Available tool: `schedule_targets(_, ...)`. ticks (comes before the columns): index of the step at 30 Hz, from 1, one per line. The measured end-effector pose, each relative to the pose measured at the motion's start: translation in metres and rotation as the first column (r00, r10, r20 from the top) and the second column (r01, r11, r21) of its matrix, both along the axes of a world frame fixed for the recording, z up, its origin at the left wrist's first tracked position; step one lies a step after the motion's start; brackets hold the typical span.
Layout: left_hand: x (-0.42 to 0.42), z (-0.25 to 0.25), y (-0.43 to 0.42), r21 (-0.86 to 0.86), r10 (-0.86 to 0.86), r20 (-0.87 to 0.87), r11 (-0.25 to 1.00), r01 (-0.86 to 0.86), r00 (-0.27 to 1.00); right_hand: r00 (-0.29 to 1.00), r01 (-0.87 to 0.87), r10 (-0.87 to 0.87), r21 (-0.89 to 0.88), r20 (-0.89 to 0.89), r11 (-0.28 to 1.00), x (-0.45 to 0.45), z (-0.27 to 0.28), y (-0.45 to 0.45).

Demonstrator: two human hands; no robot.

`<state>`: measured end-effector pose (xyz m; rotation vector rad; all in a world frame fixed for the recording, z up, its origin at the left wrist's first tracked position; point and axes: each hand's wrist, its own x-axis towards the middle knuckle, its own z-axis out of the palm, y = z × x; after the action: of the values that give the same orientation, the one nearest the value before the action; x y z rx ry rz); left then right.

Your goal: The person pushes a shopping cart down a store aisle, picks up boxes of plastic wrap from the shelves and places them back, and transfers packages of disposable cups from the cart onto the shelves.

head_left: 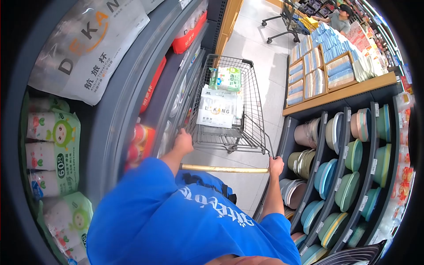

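A wire shopping cart stands in front of me, with a yellowish handle bar across its near end. My right hand is closed on the cart's frame by the bar's right end. On the other side, my left hand is curled at the near left corner of the cart, its fingers partly hidden. Inside the basket lie a white DEKANG pack and, farther forward, a green-and-white pack marked 60.
Shelves with DEKANG travel-cup bags and green cup packs run close along my left. On the right, racks hold stacked plastic basins below folded blue cloths. Ahead, a person is near another cart on the tiled aisle.
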<state>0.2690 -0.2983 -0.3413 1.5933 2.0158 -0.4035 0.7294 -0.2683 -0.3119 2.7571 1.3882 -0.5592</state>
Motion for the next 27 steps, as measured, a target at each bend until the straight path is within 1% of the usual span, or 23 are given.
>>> schedule_targets(4,0.002,-0.002,-0.001,0.006,0.006,0.014,1.000,-0.006,1.000,0.996,0.037,-0.035,0.023,-0.086,0.999,0.017,-0.018,0.004)
schedule_targets(7,0.004,-0.016,-0.003,0.042,-0.018,0.010,0.999,0.017,1.000,0.964,0.101,-0.081,0.069,-0.252,0.992,0.026,-0.023,0.007)
schedule_targets(8,0.003,-0.022,-0.003,0.057,-0.027,0.007,0.998,0.027,1.000,0.968,0.086,-0.065,0.077,-0.244,0.993,0.028,-0.026,0.008)
schedule_targets(10,0.004,-0.018,-0.001,0.028,-0.014,0.016,1.000,0.014,1.000,0.972,0.059,-0.036,0.093,-0.231,0.994,0.034,-0.037,0.011)
schedule_targets(14,0.007,0.000,0.000,-0.011,0.004,0.028,1.000,-0.004,1.000,0.965,0.060,-0.048,0.038,-0.256,0.997,0.041,-0.040,0.014)
schedule_targets(16,0.008,-0.010,-0.003,0.068,-0.007,0.003,0.998,0.007,1.000,0.955,0.079,-0.074,0.004,-0.287,0.997,0.036,-0.031,0.014)
schedule_targets(17,0.008,-0.014,-0.006,0.107,-0.013,-0.009,0.994,0.014,1.000,0.954,0.048,-0.039,0.022,-0.297,0.999,0.038,-0.035,0.014)
schedule_targets(20,0.007,-0.015,-0.005,0.076,0.017,0.016,0.997,-0.019,1.000,0.970,-0.076,0.082,0.034,-0.229,0.997,0.055,-0.066,0.017)
schedule_targets(21,0.007,-0.010,-0.006,0.099,0.005,0.028,0.995,-0.008,1.000,0.961,-0.067,0.028,-0.130,-0.277,0.989,0.043,-0.040,0.020)
schedule_targets(24,0.003,-0.024,-0.007,0.086,0.000,0.024,0.996,-0.002,1.000,0.973,-0.131,0.099,-0.147,-0.208,0.981,0.055,-0.070,0.026)
schedule_targets(25,0.001,-0.024,-0.005,0.083,0.002,0.027,0.997,-0.004,1.000,0.969,-0.171,0.133,-0.180,-0.208,0.969,0.046,-0.057,0.029)
schedule_targets(27,0.000,-0.023,-0.006,0.069,0.015,0.036,0.997,-0.018,0.999,0.961,-0.262,0.244,-0.148,-0.131,0.954,0.020,-0.031,0.034)
